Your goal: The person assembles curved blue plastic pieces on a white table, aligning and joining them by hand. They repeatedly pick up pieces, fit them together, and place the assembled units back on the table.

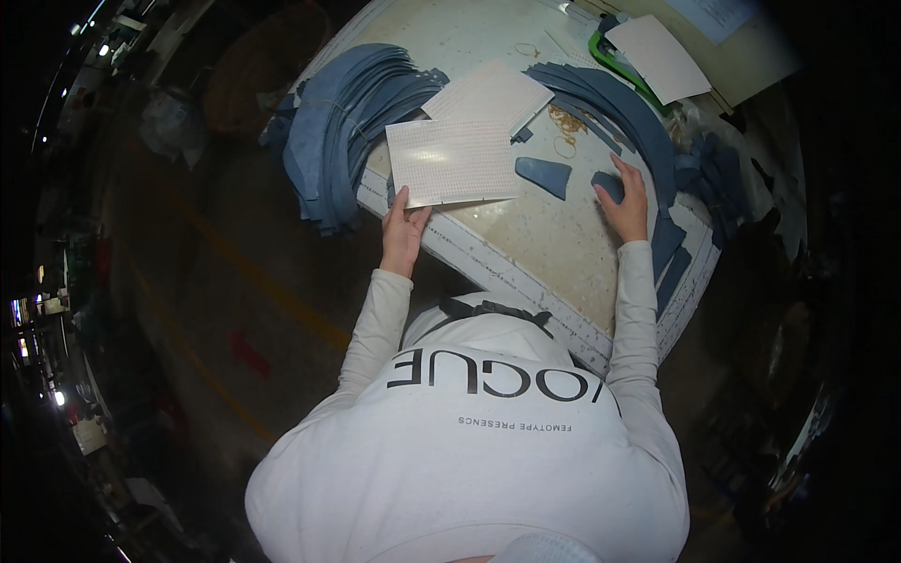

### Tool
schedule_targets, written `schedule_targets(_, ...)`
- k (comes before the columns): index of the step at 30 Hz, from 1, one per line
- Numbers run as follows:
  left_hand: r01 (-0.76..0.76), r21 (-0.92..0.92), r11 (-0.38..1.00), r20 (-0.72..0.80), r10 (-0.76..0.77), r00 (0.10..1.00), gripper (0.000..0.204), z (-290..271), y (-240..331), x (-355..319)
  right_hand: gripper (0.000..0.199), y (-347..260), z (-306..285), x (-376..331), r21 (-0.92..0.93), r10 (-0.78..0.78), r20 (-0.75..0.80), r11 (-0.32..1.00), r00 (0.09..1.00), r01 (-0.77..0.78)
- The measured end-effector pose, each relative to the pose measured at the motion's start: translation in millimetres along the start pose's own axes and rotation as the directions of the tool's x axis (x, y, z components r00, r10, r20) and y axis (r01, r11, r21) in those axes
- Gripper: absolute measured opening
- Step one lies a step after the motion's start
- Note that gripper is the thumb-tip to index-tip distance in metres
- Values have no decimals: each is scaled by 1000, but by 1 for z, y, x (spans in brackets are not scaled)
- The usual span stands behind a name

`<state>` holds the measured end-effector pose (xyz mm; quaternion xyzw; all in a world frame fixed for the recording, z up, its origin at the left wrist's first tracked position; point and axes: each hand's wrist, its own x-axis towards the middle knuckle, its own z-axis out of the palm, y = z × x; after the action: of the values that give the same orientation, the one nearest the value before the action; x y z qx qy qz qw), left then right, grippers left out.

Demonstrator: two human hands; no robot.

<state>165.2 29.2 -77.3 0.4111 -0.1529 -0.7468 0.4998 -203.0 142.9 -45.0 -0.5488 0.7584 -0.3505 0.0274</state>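
Observation:
My left hand (404, 239) grips the near edge of a white sheet covered in rows of small print (460, 161), its thumb on top. The sheet's near edge sticks out over the table's front edge. Partly under it lies a second printed sheet (493, 94). My right hand (627, 202) is over the right part of the table, thumb and fingers spread around a small dark blue fabric piece (610, 184); whether it touches the piece I cannot tell. Another small blue fabric piece (542, 176) lies flat between my hands.
A thick curved stack of blue fabric pieces (343, 131) lies on the left of the table (526, 249). Another curved row (648, 141) runs along the right. Yellowish rubber bands (565, 127) lie between them. A green tray (624, 70) and white paper (660, 58) are behind.

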Motion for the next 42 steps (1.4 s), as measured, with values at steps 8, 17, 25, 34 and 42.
schedule_targets(8,65,271,960,-46,-54,997,20,15,-26,-21,16,-136,98,-2,489,-284,122,851,951,191)
schedule_targets(17,-138,339,931,60,125,990,22,18,-17,-24,15,-168,138,-12,547,-321,144,814,936,195)
schedule_targets(25,-155,383,911,61,143,988,20,21,-19,-22,13,-172,138,-13,496,-323,100,836,941,234)
schedule_targets(34,-140,442,886,23,145,989,21,20,-18,-21,9,-177,135,-17,437,-359,29,844,933,311)
schedule_targets(42,-130,440,889,22,134,991,24,21,-16,-22,29,-179,134,-14,557,-323,33,792,946,251)
